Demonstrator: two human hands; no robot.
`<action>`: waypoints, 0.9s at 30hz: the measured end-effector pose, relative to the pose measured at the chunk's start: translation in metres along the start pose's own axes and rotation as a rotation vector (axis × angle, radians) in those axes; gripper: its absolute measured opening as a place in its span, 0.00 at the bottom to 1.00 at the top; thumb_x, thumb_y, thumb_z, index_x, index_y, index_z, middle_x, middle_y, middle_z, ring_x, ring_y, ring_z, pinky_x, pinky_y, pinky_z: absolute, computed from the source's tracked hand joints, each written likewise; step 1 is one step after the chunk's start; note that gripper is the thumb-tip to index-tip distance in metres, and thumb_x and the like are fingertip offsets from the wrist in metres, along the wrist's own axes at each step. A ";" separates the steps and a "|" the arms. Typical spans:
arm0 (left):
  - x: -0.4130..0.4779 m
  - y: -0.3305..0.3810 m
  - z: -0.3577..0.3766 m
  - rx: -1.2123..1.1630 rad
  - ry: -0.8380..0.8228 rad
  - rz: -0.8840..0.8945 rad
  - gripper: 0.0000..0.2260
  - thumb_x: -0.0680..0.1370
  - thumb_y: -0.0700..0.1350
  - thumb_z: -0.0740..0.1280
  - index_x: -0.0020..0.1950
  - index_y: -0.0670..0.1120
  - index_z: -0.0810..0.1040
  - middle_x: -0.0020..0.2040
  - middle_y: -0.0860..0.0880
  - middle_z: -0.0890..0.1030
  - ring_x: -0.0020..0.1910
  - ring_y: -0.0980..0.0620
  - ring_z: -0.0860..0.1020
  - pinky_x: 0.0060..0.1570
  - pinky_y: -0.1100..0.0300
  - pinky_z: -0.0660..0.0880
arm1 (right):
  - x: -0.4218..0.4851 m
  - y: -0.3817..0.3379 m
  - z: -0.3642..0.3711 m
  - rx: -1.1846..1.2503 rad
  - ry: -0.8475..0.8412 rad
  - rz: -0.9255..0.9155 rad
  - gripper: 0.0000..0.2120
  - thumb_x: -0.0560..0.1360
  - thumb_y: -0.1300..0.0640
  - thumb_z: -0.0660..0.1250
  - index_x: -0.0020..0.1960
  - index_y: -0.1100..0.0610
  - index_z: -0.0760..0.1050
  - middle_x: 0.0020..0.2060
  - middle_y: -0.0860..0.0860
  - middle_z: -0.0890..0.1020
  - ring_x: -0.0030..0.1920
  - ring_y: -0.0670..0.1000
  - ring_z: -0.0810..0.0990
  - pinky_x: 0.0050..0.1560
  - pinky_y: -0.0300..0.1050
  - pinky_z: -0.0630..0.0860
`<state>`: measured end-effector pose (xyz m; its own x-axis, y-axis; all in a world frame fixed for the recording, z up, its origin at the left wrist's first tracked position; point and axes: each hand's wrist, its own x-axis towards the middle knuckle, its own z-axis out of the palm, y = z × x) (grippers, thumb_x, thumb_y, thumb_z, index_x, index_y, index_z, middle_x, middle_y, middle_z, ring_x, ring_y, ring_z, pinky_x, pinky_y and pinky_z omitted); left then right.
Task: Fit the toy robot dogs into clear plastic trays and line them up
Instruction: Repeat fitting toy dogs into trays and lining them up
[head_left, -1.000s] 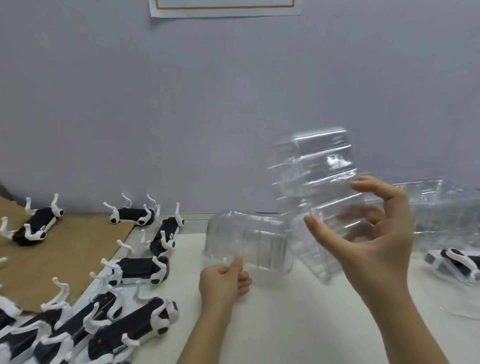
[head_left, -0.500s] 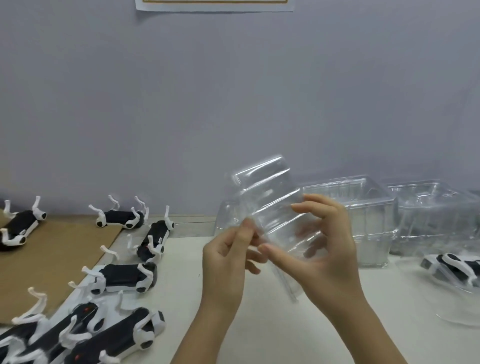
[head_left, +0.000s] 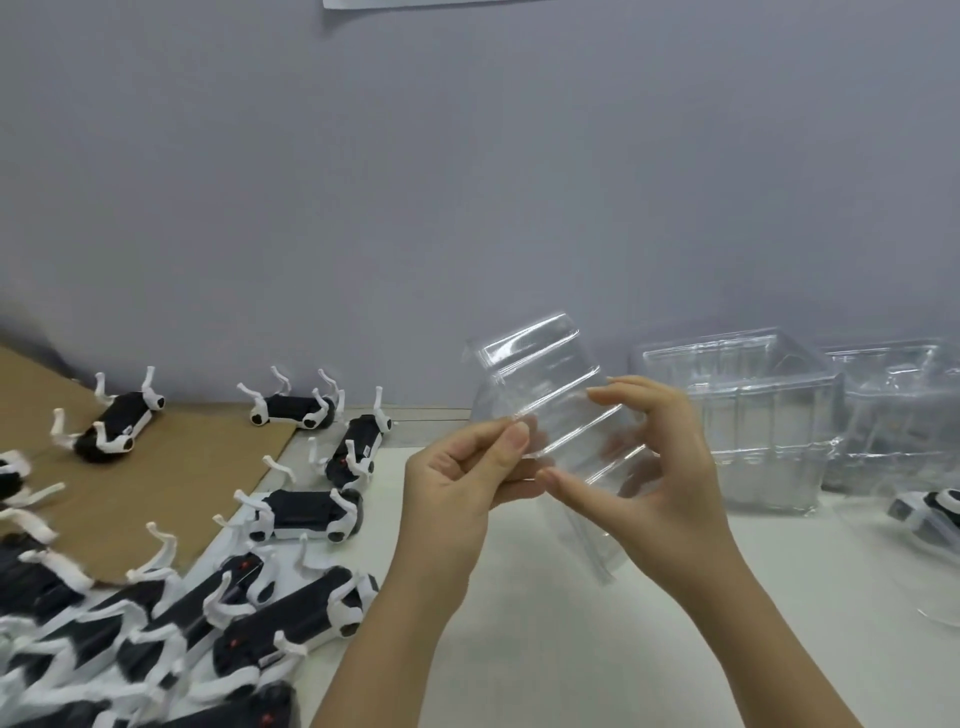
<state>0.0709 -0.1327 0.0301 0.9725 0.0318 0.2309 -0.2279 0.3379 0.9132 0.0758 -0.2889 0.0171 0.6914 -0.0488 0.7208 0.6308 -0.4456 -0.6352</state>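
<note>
**Two hands on one clear tray (head_left: 550, 384): left hand (head_left: 457, 499) pinches, right hand (head_left: 670, 499) wraps**

Many toy robot dogs (head_left: 291, 623) lie heaped at the near left of the white worktop (head_left: 571, 649). They have black bodies and white legs that stick up, and several are blurred. Two bare forearms rise from the bottom edge toward the middle.

The left hand pinches the tray's left edge between thumb and forefinger, with the other fingers curled below. The right hand is curled round the tray's right side, thumb across the near face, fingers behind and showing through the plastic. The clear tray is held off the worktop and tilted, with its closed, stepped end up and to the left and its flat flanged rim low and to the right. Whether it is a single tray or a few nested together I cannot tell.

Left of the hands a side-lying dog (head_left: 306, 514) rests on the worktop, and just beyond it lies an upturned dog (head_left: 358, 447). A brown cardboard sheet (head_left: 171, 483) covers the worktop's left part. A cardboard dog (head_left: 117, 428) lies on it with legs up, and a far dog (head_left: 288, 408) lies at the sheet's far edge by the wall.

At the right frame edge a cut-off dog (head_left: 930, 514) lies with clear plastic around it; I cannot tell whether it is seated in a tray. Farther back, a back tray (head_left: 753, 405) and a second back tray (head_left: 893, 410) stand open side up, side by side against the grey wall (head_left: 467, 208). The bottom of a white paper (head_left: 415, 2) shows at the very top
</note>
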 end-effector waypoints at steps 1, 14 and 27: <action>0.000 0.000 0.000 -0.007 -0.007 -0.006 0.10 0.67 0.51 0.72 0.44 0.50 0.87 0.45 0.44 0.86 0.41 0.47 0.85 0.40 0.61 0.80 | 0.000 0.001 0.000 0.028 -0.003 0.029 0.29 0.60 0.42 0.79 0.58 0.38 0.72 0.57 0.38 0.73 0.46 0.48 0.79 0.39 0.33 0.72; -0.019 0.015 -0.007 0.068 0.001 0.156 0.09 0.66 0.49 0.71 0.43 0.51 0.88 0.41 0.44 0.86 0.38 0.47 0.85 0.37 0.64 0.79 | 0.002 -0.013 -0.006 0.116 -0.026 0.142 0.32 0.56 0.39 0.78 0.57 0.34 0.70 0.55 0.37 0.79 0.41 0.47 0.78 0.37 0.44 0.77; -0.064 -0.039 -0.039 -0.224 0.414 -0.290 0.06 0.72 0.37 0.68 0.41 0.39 0.85 0.39 0.40 0.85 0.34 0.45 0.85 0.28 0.61 0.79 | 0.050 0.001 -0.013 -0.415 0.278 -0.311 0.32 0.62 0.46 0.74 0.64 0.54 0.75 0.55 0.49 0.79 0.37 0.48 0.77 0.33 0.38 0.72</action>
<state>0.0200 -0.1115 -0.0334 0.9422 0.2593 -0.2121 0.0245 0.5781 0.8156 0.1058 -0.3036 0.0562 0.3426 -0.0671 0.9371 0.5601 -0.7862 -0.2610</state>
